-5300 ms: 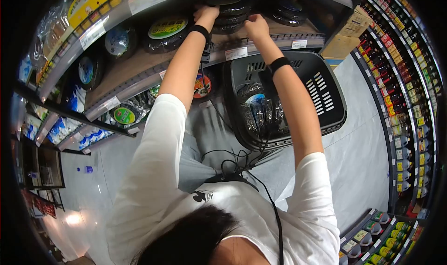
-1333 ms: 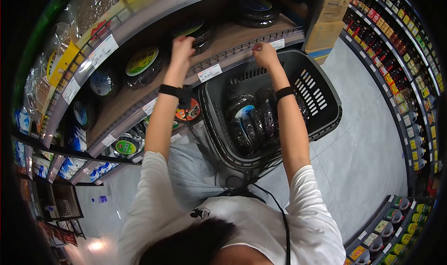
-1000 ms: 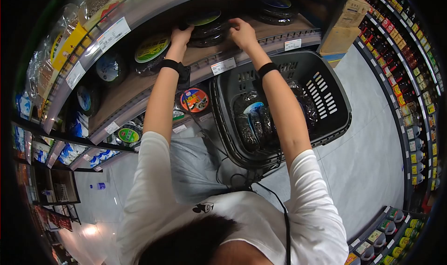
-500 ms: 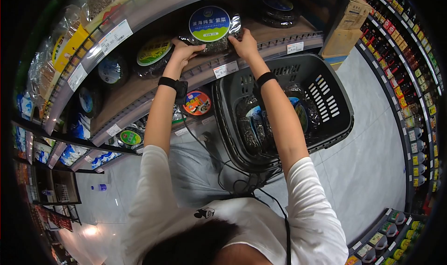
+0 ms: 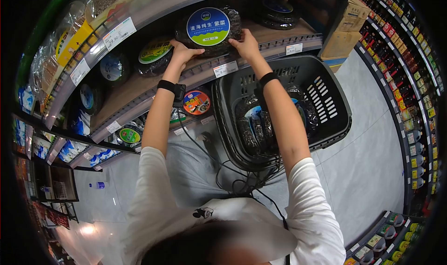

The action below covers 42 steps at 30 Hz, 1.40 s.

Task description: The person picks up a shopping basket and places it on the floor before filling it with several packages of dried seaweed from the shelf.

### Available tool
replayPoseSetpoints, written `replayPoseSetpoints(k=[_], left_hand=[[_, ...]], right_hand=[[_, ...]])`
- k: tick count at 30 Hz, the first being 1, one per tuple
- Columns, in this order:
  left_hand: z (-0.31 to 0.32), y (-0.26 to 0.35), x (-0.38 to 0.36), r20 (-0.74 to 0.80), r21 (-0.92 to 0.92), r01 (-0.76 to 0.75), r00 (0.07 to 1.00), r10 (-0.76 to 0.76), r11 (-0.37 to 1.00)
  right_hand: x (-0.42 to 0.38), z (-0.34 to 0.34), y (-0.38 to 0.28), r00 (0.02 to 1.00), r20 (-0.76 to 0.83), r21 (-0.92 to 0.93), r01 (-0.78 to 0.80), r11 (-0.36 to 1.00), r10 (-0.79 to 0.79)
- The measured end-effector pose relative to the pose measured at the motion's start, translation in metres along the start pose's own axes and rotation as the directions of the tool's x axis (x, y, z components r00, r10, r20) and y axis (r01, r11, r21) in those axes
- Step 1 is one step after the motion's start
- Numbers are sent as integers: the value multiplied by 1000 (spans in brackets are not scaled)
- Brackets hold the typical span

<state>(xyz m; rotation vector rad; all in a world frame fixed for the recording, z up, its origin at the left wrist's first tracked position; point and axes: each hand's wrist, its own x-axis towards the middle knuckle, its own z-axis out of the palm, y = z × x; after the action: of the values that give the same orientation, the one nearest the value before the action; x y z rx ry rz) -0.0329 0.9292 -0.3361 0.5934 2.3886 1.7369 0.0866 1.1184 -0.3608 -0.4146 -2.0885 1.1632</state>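
A round packet of dried seaweed [image 5: 208, 26] with a blue and green label stands tilted at the front of the shelf, its label facing me. My left hand [image 5: 183, 54] grips its lower left edge, thumb in front and fingers behind. At its lower right edge, my right hand [image 5: 245, 44] holds on the same way. Left of it lies a packet with a green and yellow label [image 5: 155, 52]. Below my right forearm stands a dark grey shopping basket [image 5: 342, 104] with several seaweed packets [image 5: 255, 120] inside, partly hidden by that arm.
More dark round packets [image 5: 279, 11] sit at the shelf's right end. A price-tagged rail [image 5: 226, 68] runs along the shelf front. Cardboard boxes [image 5: 343, 37] stand beyond the shelf end. Cables [image 5: 237, 179] hang near my lap. Bottle shelves [image 5: 400, 93] line the right side.
The held packet has tipped slightly and shifted a little to the left, its label turning a bit. Both hands keep their grip; the basket has barely moved in view.
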Motion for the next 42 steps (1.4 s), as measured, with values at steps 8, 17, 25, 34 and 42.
replayPoseSetpoints(k=[8,17,25,34,42], left_hand=[[47,83,-60,112,238,-328,944,310,914],[165,82,-135,780,-39,135,623,-54,990],[274,14,-125,811,-123,452,559,-173,884],[312,15,-144,636,-252,190,772,14,949],[320,1,-160,855,-144,385,512,-81,912]], right_hand=[[-37,-125,-53,966,131,613,-256,748,224],[-97,-277,23,919,73,454,-376,808,387],[-134,-276,58,856,-250,105,-441,891,453],[-155,-256,62,917,-327,-546,-380,747,227],[-157,-220,98,828,-147,-668,-486,563,540]])
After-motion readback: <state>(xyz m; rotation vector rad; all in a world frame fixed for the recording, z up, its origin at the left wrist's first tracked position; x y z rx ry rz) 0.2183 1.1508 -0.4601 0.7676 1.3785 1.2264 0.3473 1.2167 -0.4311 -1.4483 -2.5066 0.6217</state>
